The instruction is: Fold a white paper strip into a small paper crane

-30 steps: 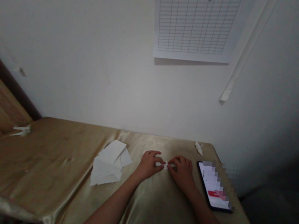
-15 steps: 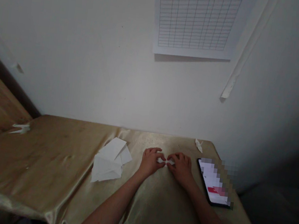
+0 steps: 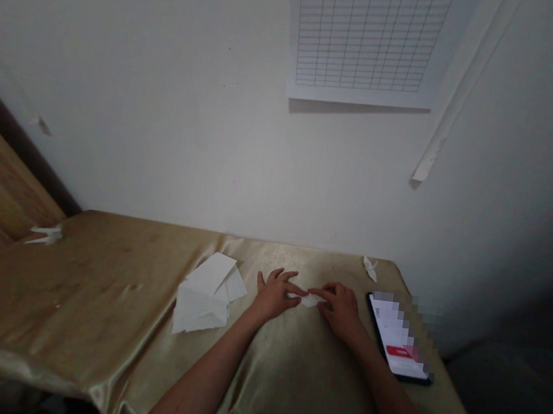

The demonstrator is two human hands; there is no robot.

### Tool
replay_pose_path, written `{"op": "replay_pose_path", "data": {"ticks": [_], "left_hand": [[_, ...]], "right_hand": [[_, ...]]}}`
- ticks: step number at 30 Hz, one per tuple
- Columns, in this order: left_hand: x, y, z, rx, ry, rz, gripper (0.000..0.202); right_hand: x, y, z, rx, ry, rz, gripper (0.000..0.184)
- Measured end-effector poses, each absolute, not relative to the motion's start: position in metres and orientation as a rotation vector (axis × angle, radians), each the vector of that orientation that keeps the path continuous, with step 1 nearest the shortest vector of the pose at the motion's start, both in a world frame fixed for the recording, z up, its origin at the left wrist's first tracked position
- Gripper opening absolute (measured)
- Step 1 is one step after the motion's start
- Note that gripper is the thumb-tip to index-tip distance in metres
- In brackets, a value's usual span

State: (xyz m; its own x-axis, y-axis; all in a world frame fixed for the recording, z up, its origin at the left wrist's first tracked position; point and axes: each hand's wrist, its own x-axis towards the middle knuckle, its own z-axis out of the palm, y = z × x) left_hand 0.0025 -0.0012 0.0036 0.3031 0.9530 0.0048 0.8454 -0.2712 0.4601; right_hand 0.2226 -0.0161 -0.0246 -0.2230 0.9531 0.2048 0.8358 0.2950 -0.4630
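Note:
A small piece of white folded paper point(image 3: 310, 300) lies between my two hands over the tablecloth. My left hand point(image 3: 273, 297) pinches its left side with thumb and index finger, while the other fingers are raised and spread. From the other side, my right hand point(image 3: 342, 309) has its index fingertip on the paper's upper edge and its thumb at the right side. The fingertips cover part of the paper, so its exact folds cannot be made out. To the left lies a loose pile of white paper sheets point(image 3: 201, 302).
A phone point(image 3: 403, 343) with its screen lit lies right of my right hand. Behind it sits a small folded paper figure point(image 3: 370, 269). The gold tablecloth point(image 3: 94, 292) has ridged creases. A printed chart point(image 3: 367, 43) hangs on the wall; a white paper scrap point(image 3: 46, 234) is at far left.
My fingers have shifted from tight pinches meeting at the paper's middle to a looser hold. The left hand's other fingers have spread, and more of the paper shows. The view has shifted slightly.

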Motion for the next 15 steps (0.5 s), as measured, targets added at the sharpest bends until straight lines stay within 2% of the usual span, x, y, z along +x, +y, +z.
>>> {"op": "replay_pose_path", "data": {"ticks": [8, 12, 15], "left_hand": [[0.008, -0.004, 0.001, 2.292, 1.65, 0.506, 0.033], [0.013, -0.005, 0.0, 2.272, 1.71, 0.592, 0.048], [0.016, -0.006, -0.001, 2.27, 1.692, 0.602, 0.041]], "right_hand": [[0.221, -0.021, -0.018, -1.611, -2.058, 0.304, 0.017], [0.218, -0.02, -0.022, -1.676, -1.996, 0.263, 0.021], [0.216, -0.02, -0.025, -1.704, -1.974, 0.252, 0.028]]}}
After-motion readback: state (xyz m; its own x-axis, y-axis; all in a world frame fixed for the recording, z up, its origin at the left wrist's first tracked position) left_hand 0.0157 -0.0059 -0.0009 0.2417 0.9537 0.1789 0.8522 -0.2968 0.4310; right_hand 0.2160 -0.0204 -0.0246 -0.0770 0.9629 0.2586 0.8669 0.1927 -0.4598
